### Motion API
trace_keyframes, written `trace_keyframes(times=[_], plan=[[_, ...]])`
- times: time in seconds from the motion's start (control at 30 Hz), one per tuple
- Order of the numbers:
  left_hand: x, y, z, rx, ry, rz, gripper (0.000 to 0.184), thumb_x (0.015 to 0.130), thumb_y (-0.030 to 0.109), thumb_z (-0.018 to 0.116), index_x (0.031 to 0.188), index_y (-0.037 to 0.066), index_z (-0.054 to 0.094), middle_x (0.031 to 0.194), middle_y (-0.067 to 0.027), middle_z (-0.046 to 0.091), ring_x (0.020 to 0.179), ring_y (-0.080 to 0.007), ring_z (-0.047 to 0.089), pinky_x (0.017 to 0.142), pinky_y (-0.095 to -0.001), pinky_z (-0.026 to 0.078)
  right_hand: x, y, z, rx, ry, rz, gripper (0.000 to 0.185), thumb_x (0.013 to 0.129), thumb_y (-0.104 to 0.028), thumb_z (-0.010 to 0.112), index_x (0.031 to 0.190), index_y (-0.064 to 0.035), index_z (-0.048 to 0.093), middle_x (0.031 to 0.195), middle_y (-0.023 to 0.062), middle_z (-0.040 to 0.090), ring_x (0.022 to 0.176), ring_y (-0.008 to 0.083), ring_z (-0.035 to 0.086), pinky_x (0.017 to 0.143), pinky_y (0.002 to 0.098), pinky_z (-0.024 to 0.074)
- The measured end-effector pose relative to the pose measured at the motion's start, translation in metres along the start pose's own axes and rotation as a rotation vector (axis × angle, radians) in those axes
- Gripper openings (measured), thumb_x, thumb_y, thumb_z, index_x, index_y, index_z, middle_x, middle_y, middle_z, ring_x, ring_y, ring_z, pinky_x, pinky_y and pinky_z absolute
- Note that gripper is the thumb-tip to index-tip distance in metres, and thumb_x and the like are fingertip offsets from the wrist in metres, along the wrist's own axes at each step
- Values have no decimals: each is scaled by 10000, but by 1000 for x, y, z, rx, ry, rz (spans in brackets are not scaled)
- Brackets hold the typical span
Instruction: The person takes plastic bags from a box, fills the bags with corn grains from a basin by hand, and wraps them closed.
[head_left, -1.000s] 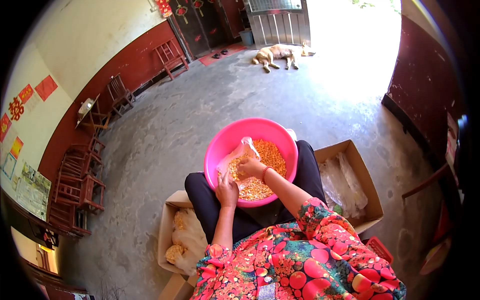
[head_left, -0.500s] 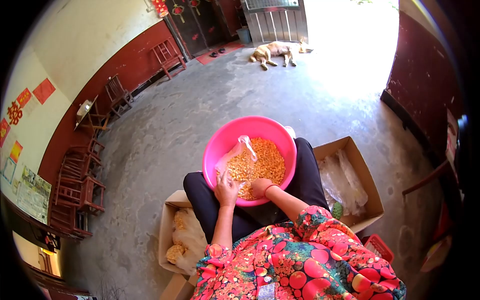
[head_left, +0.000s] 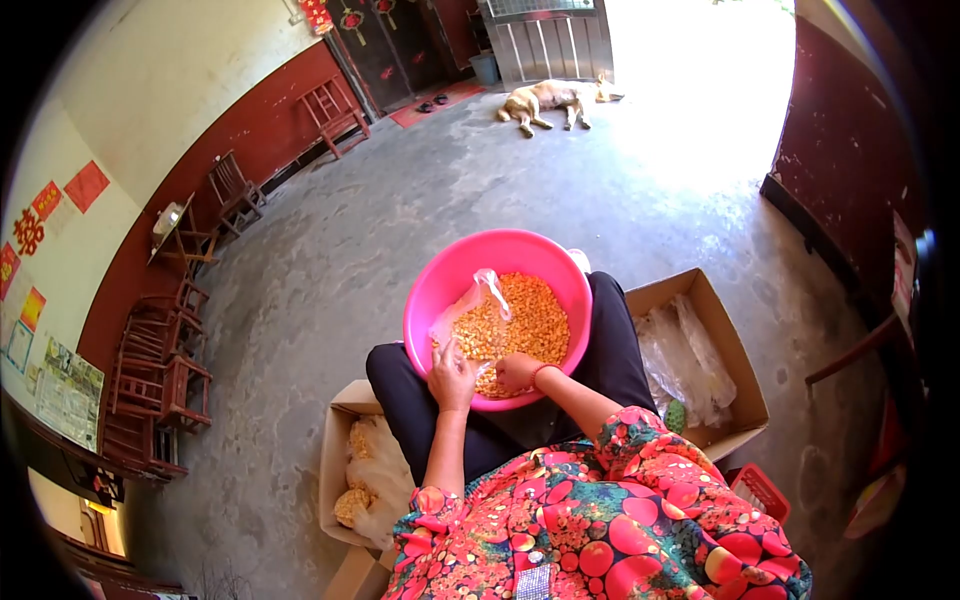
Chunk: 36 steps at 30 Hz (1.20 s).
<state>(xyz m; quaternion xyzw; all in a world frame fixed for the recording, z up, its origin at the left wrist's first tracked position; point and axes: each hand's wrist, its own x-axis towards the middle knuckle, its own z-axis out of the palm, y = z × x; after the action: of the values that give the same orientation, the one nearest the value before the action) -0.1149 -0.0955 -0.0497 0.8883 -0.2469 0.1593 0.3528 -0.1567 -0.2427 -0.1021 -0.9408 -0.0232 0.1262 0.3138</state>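
A pink basin (head_left: 430, 290) rests between my knees, with loose yellow-orange kernels (head_left: 538, 318) inside. On its left side lies a clear plastic bag (head_left: 466, 303), its top standing up above the kernels. My left hand (head_left: 452, 376) is at the basin's near left rim, fingers closed on the bag's edge. Beside it, over the near part of the kernels, my right hand (head_left: 518, 372) has its fingers curled in; what it holds, if anything, is hidden. A red band circles the right wrist.
An open cardboard box (head_left: 745, 400) with plastic bags stands at the right, a red basket (head_left: 760, 492) near it. Another box (head_left: 333, 470) with filled bags is at the left. A dog (head_left: 550, 102) lies by the doorway; wooden chairs (head_left: 165, 385) line the left wall.
My right hand has moved down and toward the near rim, away from the bag's upper part, which now stands folded over. My left hand stays at the rim. The view has shifted slightly.
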Motion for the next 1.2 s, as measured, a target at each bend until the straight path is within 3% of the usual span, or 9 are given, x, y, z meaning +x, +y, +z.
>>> trace_keyframes(times=[0.13, 0.67, 0.73, 0.77, 0.87, 0.9, 0.97, 1.13, 1.2], plan=[[0, 4, -3, -21, -14, -18, 381, 676, 52, 517, 1055, 69, 548, 1012, -156, 541, 941, -323, 527, 783, -379, 444, -8, -5, -16, 423, -127, 159, 234, 767, -242, 508, 782, -20, 582, 640, 81, 577, 534, 169, 568, 448, 311, 445], [-1, -4, 3, -6, 38, 25, 460, 682, 32, 505, 1137, 96, 502, 1017, -131, 534, 881, -293, 554, 742, -378, 460, -4, -3, -19, 1046, -221, 173, 197, 742, -165, 572, 819, 12, 608, 694, 113, 604, 605, 185, 599, 562, 304, 513], [0, -3, 2, -5, 23, 8, 470, 676, 24, 511, 1141, 93, 498, 1051, -135, 527, 928, -301, 539, 780, -370, 450, 5, -5, -27, 913, -131, 122, 184, 782, -151, 563, 884, 0, 585, 769, 95, 579, 732, 175, 579, 645, 299, 528], [0, -1, 1, -7, 20, 1, 461, 681, 28, 508, 1137, 92, 501, 1050, -137, 528, 934, -302, 537, 784, -372, 449, 27, 17, -17, 378, -36, -262, 185, 780, -165, 557, 873, -9, 593, 802, 106, 581, 763, 161, 572, 660, 290, 507], [0, 4, -2, -14, 12, -14, 440, 691, 38, 502, 1127, 91, 509, 1050, -142, 531, 945, -304, 534, 793, -376, 446, 42, -17, -49, -313, 164, -302, 188, 788, -182, 538, 856, -18, 601, 818, 102, 590, 760, 148, 572, 644, 285, 483], [0, 5, -3, -20, 4, -24, 428, 696, 45, 497, 1121, 90, 513, 1051, -144, 532, 951, -303, 533, 798, -377, 443, 44, -27, -52, -313, 163, -304, 188, 788, -182, 538, 856, -18, 601, 818, 102, 590, 760, 148, 572, 644, 285, 483], [-1, 5, -6, -34, -46, -73, 419, 700, 49, 493, 1117, 89, 516, 1054, -144, 533, 951, -301, 535, 796, -376, 445, 47, -42, -54, 658, 455, 74, 203, 789, -205, 526, 834, -25, 608, 783, 75, 605, 734, 160, 582, 600, 297, 471], [1, 0, 0, 4, 3, -29, 416, 703, 53, 489, 1116, 89, 517, 1059, -138, 536, 936, -293, 544, 775, -365, 456, 25, -25, -62, 595, 73, 145, 241, 768, -214, 502, 848, -17, 616, 720, 97, 619, 656, 249, 604, 603, 356, 483], [0, -1, 0, -16, 6, -17, 419, 700, 49, 493, 1117, 89, 517, 1057, -132, 538, 927, -293, 548, 765, -361, 461, 25, -3, -39, -277, 15, -30, 263, 740, -215, 482, 843, -23, 631, 773, 170, 621, 696, 306, 605, 651, 396, 481]])
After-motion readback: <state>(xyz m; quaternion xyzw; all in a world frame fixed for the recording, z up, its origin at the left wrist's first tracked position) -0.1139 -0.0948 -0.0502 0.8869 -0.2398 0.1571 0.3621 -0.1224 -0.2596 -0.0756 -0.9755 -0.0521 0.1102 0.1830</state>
